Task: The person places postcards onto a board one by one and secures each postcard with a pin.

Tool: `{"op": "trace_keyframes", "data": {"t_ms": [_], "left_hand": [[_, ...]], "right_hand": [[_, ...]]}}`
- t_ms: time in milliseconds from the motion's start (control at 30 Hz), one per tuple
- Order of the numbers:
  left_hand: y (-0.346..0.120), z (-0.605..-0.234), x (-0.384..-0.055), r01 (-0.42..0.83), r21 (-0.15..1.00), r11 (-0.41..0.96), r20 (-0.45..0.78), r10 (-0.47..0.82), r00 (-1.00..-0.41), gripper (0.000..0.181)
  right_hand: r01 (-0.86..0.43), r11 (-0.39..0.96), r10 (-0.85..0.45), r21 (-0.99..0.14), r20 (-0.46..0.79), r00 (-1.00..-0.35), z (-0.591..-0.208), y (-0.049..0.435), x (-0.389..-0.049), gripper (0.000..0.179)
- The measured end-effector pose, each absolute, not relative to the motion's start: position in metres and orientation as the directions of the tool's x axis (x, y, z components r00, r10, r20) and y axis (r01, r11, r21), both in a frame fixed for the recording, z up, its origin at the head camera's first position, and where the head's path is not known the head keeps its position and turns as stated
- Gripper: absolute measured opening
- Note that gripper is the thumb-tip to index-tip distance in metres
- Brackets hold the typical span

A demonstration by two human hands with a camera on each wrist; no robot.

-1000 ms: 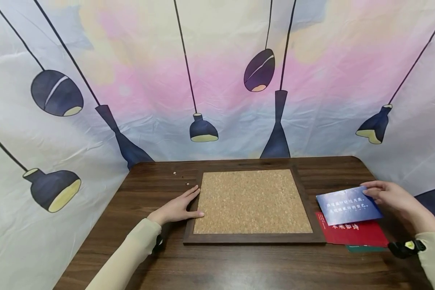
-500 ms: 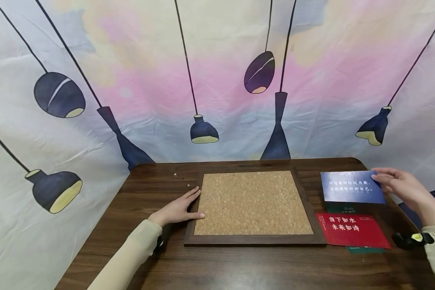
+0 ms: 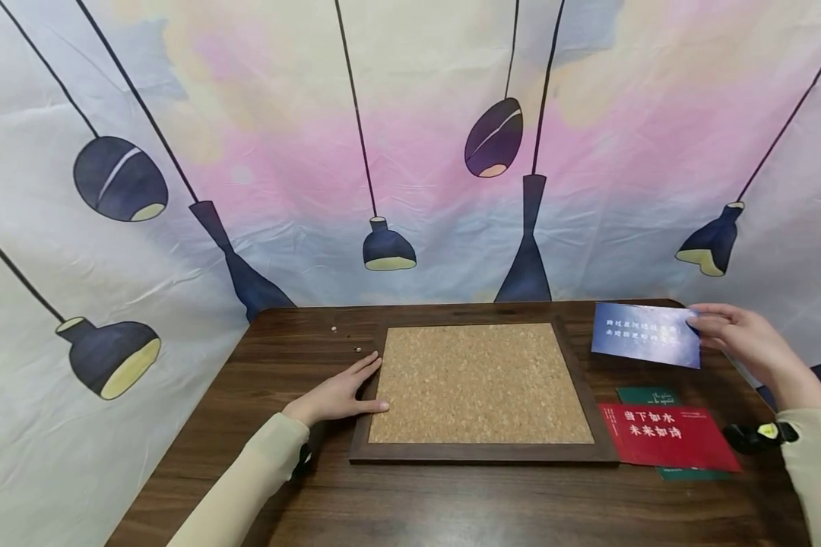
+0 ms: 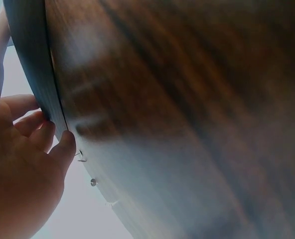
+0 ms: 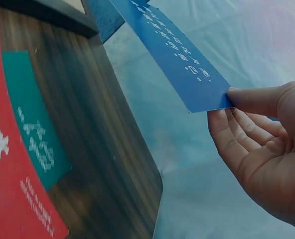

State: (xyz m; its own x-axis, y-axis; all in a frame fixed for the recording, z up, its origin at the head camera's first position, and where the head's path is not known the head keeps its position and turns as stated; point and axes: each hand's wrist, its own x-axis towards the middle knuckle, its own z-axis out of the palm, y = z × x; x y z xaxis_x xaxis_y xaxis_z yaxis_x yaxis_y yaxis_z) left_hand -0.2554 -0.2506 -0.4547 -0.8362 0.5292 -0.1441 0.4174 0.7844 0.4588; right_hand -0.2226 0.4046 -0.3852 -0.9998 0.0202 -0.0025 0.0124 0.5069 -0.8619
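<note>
A framed cork board [image 3: 486,384] lies on the dark wooden table. My left hand [image 3: 338,391] rests along its left side, thumb and fingertips on the brown frame, as the left wrist view also shows. Raised above the table's back right, a blue card [image 3: 643,334] with white writing is pinched at its right end by my right hand [image 3: 749,338]. In the right wrist view the thumb [image 5: 259,99] lies on the card's printed face, with the fingers behind. Below it, a red card [image 3: 670,437] overlaps a green card [image 3: 646,396] beside the board's right edge.
Small pushpins [image 4: 93,182] lie on the table left of the board. The wooden table [image 3: 465,505] extends in front of it. A cloth backdrop [image 3: 438,152] printed with hanging lamps rises directly behind the table.
My right hand has lifted the blue card up and away from the red and green cards, then shifted slightly left with it. The left hand has stayed on the frame.
</note>
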Motion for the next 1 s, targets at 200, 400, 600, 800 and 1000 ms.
{"op": "trace_keyframes", "data": {"t_ms": [200, 400, 600, 800, 1000], "left_hand": [[-0.25, -0.455, -0.256, 0.412, 0.461, 0.786, -0.149, 0.526, -0.837, 0.098], [-0.25, -0.455, -0.256, 0.417, 0.456, 0.786, -0.153, 0.531, -0.833, 0.097], [-0.25, -0.456, -0.258, 0.418, 0.447, 0.791, -0.159, 0.53, -0.833, 0.098], [-0.248, -0.455, -0.258, 0.417, 0.447, 0.791, -0.155, 0.527, -0.835, 0.098], [-0.249, -0.454, -0.256, 0.413, 0.453, 0.79, -0.152, 0.525, -0.837, 0.097]], "right_hand": [[0.002, 0.444, 0.014, -0.896, 0.005, -1.0, -0.381, 0.391, -0.238, 0.062], [-0.02, 0.468, -0.011, -0.883, 0.017, -1.0, -0.377, 0.374, -0.249, 0.067], [-0.039, 0.442, -0.033, -0.896, 0.027, -0.999, -0.371, 0.356, -0.258, 0.069], [-0.052, 0.434, -0.052, -0.899, 0.033, -0.998, -0.365, 0.338, -0.271, 0.069], [-0.072, 0.398, -0.094, -0.915, 0.037, -0.995, -0.358, 0.317, -0.282, 0.067]]}}
